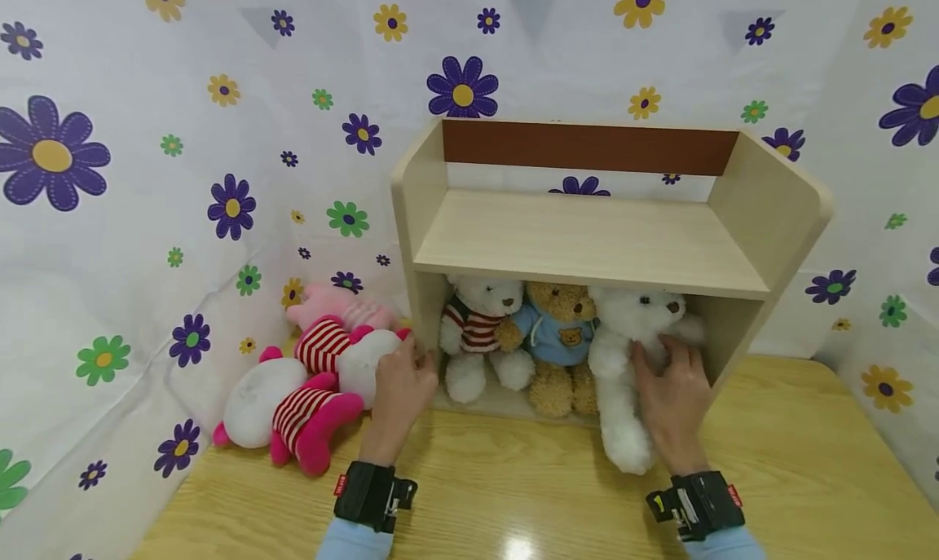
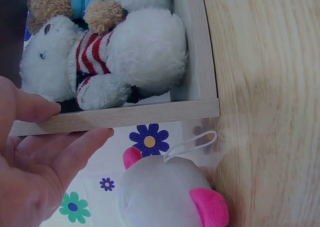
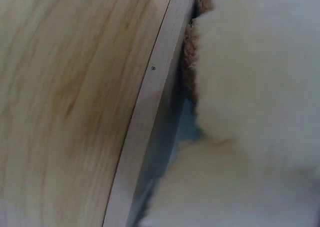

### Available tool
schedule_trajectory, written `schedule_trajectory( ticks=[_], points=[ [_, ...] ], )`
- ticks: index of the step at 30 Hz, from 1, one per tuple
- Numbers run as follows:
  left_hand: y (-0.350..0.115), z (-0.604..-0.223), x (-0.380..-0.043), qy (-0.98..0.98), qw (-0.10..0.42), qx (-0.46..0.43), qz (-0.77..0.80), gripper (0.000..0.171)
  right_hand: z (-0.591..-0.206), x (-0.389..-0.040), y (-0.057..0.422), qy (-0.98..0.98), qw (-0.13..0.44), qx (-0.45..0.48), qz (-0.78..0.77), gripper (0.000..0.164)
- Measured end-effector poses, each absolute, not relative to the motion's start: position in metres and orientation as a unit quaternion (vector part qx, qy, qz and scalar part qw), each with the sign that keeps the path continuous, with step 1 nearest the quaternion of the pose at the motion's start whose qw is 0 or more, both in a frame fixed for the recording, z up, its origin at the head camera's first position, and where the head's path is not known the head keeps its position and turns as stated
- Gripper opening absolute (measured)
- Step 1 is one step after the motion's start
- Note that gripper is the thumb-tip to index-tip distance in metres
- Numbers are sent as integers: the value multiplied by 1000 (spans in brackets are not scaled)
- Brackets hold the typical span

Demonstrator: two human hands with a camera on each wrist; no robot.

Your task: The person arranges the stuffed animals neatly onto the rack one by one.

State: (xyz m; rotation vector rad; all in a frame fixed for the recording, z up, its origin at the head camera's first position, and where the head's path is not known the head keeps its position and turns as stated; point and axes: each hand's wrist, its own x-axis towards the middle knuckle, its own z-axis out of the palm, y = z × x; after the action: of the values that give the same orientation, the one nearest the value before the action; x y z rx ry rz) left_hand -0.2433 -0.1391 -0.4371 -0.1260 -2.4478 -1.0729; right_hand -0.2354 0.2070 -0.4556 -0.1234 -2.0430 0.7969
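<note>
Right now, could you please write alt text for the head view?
Right hand rests on a fluffy white teddy bear in a pale wooden shelf unit; left hand touches the shelf's side beside pink striped plush toys.

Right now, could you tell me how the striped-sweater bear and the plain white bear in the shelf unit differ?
The striped-sweater bear wears a red-and-white sweater; the plain white bear shows no clothing. The striped-sweater bear sits at the left end, the plain white bear at the right, one leg sticking out past the shelf edge. The right hand rests on the plain white bear only. Both have white fur.

Bright even light; tabletop (image 1: 513, 495) glare; wrist views blurred.
</note>
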Motion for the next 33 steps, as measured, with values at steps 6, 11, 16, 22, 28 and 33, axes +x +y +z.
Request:
schedule_trajectory(
  ticks=[6,11,16,22,28,33],
  points=[
    [-139,-437,-244,-890,222,-52,-395,20,-446,-224,207,-881,283,-68,372,75],
    [-140,-437,-243,-889,227,-52,-395,21,-442,-220,210,-918,222,-35,328,101],
    [-141,-437,-242,-888,230,-52,-394,20,-435,-224,218,-931,153,-33,329,116],
    [-142,-438,-241,-891,230,-43,-390,13,-441,-231,214,-915,223,-68,331,103],
    [-140,-439,-240,-895,221,-36,-387,11,-459,-243,209,-889,383,-74,241,74],
    [-142,-438,-240,-892,225,-39,-390,8,-461,-259,207,-899,362,-96,228,73]
  ],
)
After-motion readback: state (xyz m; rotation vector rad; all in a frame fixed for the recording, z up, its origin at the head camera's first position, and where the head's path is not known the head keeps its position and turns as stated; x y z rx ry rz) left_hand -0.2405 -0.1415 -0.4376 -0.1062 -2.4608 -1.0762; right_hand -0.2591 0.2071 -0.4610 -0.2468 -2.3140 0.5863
